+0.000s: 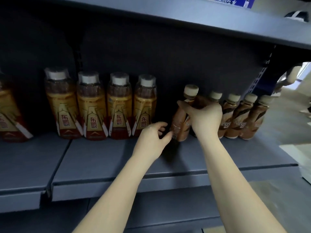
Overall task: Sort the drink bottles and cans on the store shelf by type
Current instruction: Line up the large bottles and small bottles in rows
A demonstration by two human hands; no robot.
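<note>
A brown coffee bottle (180,122) with a beige cap stands tilted on the grey shelf (104,162). My right hand (204,117) is wrapped around its upper body. My left hand (154,137) touches its lower left side with thumb and fingertips. To the right, several more brown coffee bottles (239,118) stand in a row. To the left stands a row of several gold-and-red energy drink bottles (91,106) with white caps.
The upper shelf board (202,19) hangs low overhead. A perforated upright post (262,71) marks the shelf's right end, with aisle floor beyond. A lower shelf (151,207) sits beneath my arms. The shelf front in front of the bottles is bare.
</note>
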